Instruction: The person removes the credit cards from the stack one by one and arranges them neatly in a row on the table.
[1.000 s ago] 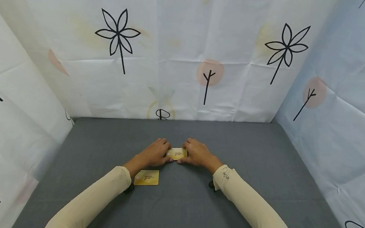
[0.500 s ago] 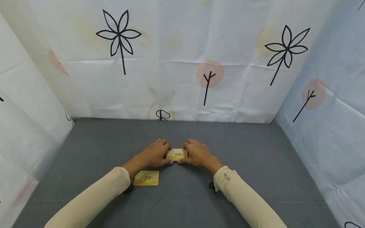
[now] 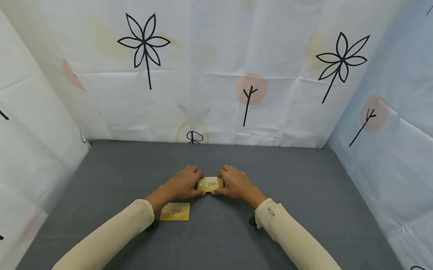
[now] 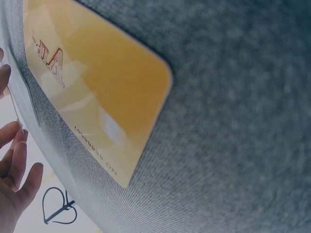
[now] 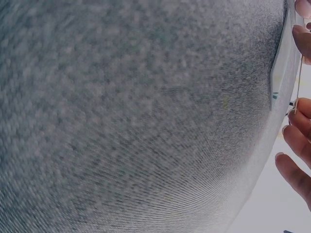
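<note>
Both hands meet near the middle of the table around a yellow card (image 3: pixel 211 184). My left hand (image 3: pixel 185 182) pinches its left end between thumb and fingers, and my right hand (image 3: pixel 236 184) pinches its right end. Seen edge-on in the right wrist view, the held card (image 5: pixel 299 80) is a thin line above the table. Under it a pale, flat, card-like piece (image 5: pixel 279 80) lies on the cloth. A second yellow card (image 3: pixel 175 211) lies flat beside my left wrist; the left wrist view shows this card (image 4: pixel 114 73) up close, with printed lettering and a number.
The table (image 3: pixel 276 174) is covered in dark grey cloth. White fabric walls (image 3: pixel 208 71) with drawn flowers and trees stand behind it and at both sides. A small dark object (image 3: pixel 253 222) sits under my right wrist.
Both hands keep their grip in nearly the same place. A dark strip has appeared under the near edge of the held card. The head view has shifted slightly.
</note>
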The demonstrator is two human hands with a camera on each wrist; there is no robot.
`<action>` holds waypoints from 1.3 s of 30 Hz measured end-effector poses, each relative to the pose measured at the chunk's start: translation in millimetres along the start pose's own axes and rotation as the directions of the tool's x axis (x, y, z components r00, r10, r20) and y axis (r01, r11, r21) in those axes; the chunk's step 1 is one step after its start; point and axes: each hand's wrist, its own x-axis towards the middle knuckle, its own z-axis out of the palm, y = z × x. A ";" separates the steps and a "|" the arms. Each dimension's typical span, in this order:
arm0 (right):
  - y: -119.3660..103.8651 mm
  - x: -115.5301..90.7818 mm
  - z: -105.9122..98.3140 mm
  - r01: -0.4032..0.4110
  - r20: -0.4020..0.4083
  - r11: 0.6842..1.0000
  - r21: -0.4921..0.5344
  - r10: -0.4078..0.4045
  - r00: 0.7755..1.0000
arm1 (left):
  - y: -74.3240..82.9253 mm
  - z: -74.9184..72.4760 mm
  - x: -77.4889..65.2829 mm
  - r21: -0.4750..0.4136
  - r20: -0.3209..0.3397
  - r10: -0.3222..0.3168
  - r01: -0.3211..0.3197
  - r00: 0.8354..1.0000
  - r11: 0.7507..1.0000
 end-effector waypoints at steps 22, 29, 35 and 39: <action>-6.3 -4.8 -4.9 0.001 -0.007 1.000 0.000 -0.001 1.000 | 0.1 -4.6 -10.6 -0.049 0.002 0.001 -0.001 1.000 0.999; -8.8 -6.9 -7.8 -0.002 -0.010 1.000 0.015 0.002 1.000 | 0.8 -6.2 -14.5 -0.030 -0.013 0.017 -0.017 1.000 0.999; -11.1 -10.1 -8.3 0.004 -0.014 1.000 0.029 -0.004 1.000 | 2.4 -6.8 -18.4 -0.045 -0.030 0.024 -0.026 0.999 0.999; -12.3 -12.4 -7.6 0.024 -0.031 0.999 0.031 -0.023 0.999 | 1.7 -5.0 -20.8 -0.041 -0.037 0.029 -0.031 0.999 0.999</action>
